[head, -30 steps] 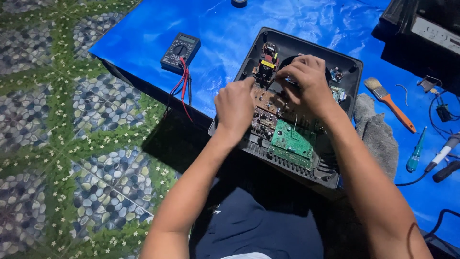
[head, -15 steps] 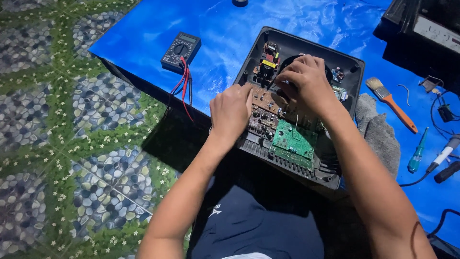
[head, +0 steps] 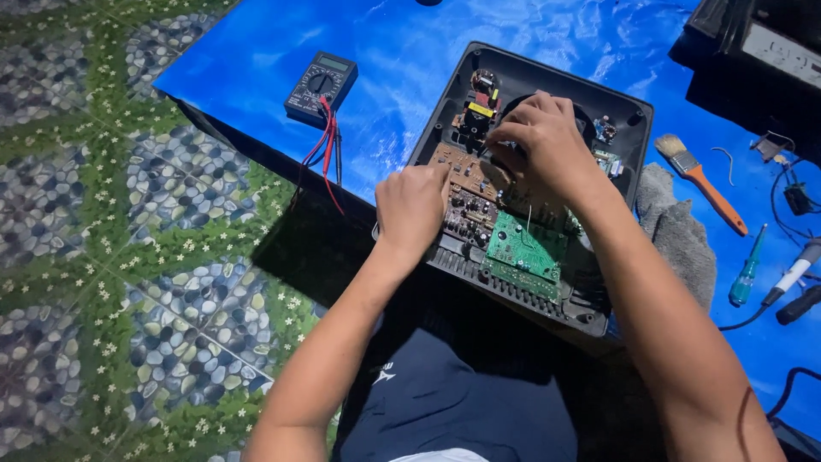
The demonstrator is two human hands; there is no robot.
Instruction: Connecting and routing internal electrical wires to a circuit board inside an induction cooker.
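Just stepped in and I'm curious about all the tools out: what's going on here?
A person has an opened black appliance case in front of them on a blue sheet. The left hand rests on the brown circuit board and the right hand reaches into the parts behind it. A multimeter, paintbrush and green screwdriver lie nearby.

Blue tarp [head: 256, 51] laid over a pebble-pattern floor covering with green bands and small white flowers [head: 103, 257]. Dark multimeter [head: 321, 88] on the tarp upper left, red and black leads [head: 329, 154] trailing toward the tarp edge. Right side: grey cloth [head: 680, 235], orange-handled paintbrush [head: 699, 181] just above it, green-handled screwdriver [head: 746, 278], white-and-black pen-shaped tool [head: 791, 274] beside it. Black device [head: 761, 51] at top right corner, partly cut off.
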